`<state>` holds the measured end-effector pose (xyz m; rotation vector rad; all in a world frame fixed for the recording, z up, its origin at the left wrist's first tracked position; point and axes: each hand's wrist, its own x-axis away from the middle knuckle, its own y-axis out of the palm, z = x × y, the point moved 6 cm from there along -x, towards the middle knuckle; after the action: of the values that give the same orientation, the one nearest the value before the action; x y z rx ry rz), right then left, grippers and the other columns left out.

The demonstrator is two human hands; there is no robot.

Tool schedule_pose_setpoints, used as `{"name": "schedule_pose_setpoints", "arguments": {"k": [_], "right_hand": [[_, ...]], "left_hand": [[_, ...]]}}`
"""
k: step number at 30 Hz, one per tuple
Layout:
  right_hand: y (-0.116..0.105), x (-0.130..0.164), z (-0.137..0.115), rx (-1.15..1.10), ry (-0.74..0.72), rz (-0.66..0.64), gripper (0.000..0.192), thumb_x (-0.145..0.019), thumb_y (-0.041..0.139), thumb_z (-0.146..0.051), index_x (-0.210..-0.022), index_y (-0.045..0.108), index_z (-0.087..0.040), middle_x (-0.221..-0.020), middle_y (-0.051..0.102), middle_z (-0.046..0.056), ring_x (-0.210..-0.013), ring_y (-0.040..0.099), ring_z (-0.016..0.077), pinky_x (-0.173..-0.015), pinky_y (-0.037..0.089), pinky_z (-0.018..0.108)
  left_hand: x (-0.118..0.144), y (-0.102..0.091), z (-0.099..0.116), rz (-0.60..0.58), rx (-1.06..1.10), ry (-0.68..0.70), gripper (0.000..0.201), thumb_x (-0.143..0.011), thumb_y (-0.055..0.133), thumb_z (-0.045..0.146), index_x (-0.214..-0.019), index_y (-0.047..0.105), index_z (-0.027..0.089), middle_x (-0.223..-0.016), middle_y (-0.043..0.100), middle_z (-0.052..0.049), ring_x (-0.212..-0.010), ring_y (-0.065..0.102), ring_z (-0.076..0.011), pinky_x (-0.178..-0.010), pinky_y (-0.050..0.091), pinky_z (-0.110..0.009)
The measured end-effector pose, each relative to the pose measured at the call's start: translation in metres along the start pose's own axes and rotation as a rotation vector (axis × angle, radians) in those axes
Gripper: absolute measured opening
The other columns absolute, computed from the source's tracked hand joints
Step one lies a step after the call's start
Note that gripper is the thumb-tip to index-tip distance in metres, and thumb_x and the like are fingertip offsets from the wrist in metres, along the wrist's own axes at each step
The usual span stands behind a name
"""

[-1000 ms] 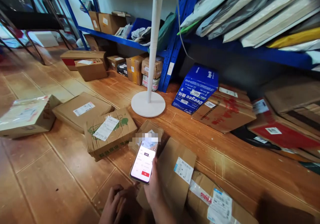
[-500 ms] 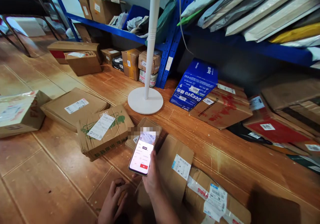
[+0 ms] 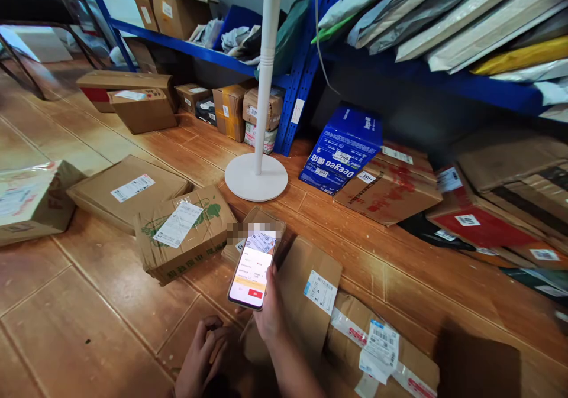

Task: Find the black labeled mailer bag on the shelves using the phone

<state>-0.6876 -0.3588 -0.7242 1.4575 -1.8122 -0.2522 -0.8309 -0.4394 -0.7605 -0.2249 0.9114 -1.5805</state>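
Note:
My right hand (image 3: pixel 270 309) is closed around a smartphone (image 3: pixel 249 275), whose lit screen shows a label picture on top, text lines and a red button. The phone is above a small cardboard parcel (image 3: pixel 261 217), part of which it hides. My left hand (image 3: pixel 203 350) hangs low to the left, its fingers loosely curled with nothing seen in them. Under and beside my right forearm is a cardboard box (image 3: pixel 306 321) with a white label. Another taped box (image 3: pixel 341 356) lies to its right. A box with green print (image 3: pixel 213 220) sits left of the phone.
A white pole on a round base (image 3: pixel 256 185) stands ahead on the wooden floor. Flat cartons (image 3: pixel 95 188) lie to the left. Blue shelving (image 3: pixel 302 78) holds bagged parcels (image 3: pixel 461 25), with a blue box (image 3: pixel 350 129) and several cartons (image 3: pixel 390 203) along its foot.
The phone screen has changed: an orange band now shows above the red button. The view has shifted slightly; both hands keep nearly the same pose.

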Motion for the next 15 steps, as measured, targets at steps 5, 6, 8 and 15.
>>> {"name": "schedule_pose_setpoints", "arguments": {"k": [5, 6, 8, 15], "right_hand": [[0.013, 0.023, -0.018, 0.007, 0.008, -0.145, 0.078, -0.076, 0.065, -0.037, -0.145, 0.029, -0.027, -0.105, 0.072, 0.006, -0.090, 0.069, 0.0271, -0.060, 0.060, 0.034], [0.015, 0.029, -0.022, 0.011, 0.018, -0.186, 0.081, -0.072, 0.064, -0.029, -0.145, 0.029, -0.027, -0.105, 0.072, 0.006, -0.088, 0.069, 0.0273, -0.057, 0.060, 0.033], [0.017, 0.038, -0.027, 0.024, 0.031, -0.237, 0.085, -0.066, 0.063, -0.020, -0.144, 0.030, -0.027, -0.107, 0.072, 0.005, -0.087, 0.069, 0.0273, -0.055, 0.059, 0.032], [0.007, 0.048, -0.029, 0.112, 0.026, -0.224, 0.078, -0.068, 0.063, -0.019, -0.140, 0.035, -0.028, -0.114, 0.071, 0.007, -0.092, 0.069, 0.0276, -0.058, 0.060, 0.034]], "left_hand": [[0.005, 0.001, -0.004, -0.041, 0.020, -0.017, 0.021, -0.091, 0.051, 0.025, -0.108, 0.064, 0.026, -0.100, 0.058, -0.007, -0.092, 0.065, -0.0173, -0.080, 0.058, -0.025], [0.007, 0.001, -0.006, -0.050, 0.023, -0.020, 0.023, -0.091, 0.051, 0.024, -0.110, 0.063, 0.026, -0.101, 0.058, -0.007, -0.093, 0.065, -0.0175, -0.081, 0.058, -0.026], [0.009, 0.001, -0.007, -0.060, 0.021, -0.015, 0.025, -0.091, 0.051, 0.024, -0.113, 0.063, 0.026, -0.102, 0.058, -0.008, -0.094, 0.065, -0.0178, -0.081, 0.058, -0.027], [0.014, 0.004, -0.011, -0.072, 0.028, -0.047, 0.025, -0.092, 0.050, 0.026, -0.112, 0.064, 0.025, -0.105, 0.057, -0.008, -0.098, 0.062, -0.0189, -0.083, 0.058, -0.030]]}}
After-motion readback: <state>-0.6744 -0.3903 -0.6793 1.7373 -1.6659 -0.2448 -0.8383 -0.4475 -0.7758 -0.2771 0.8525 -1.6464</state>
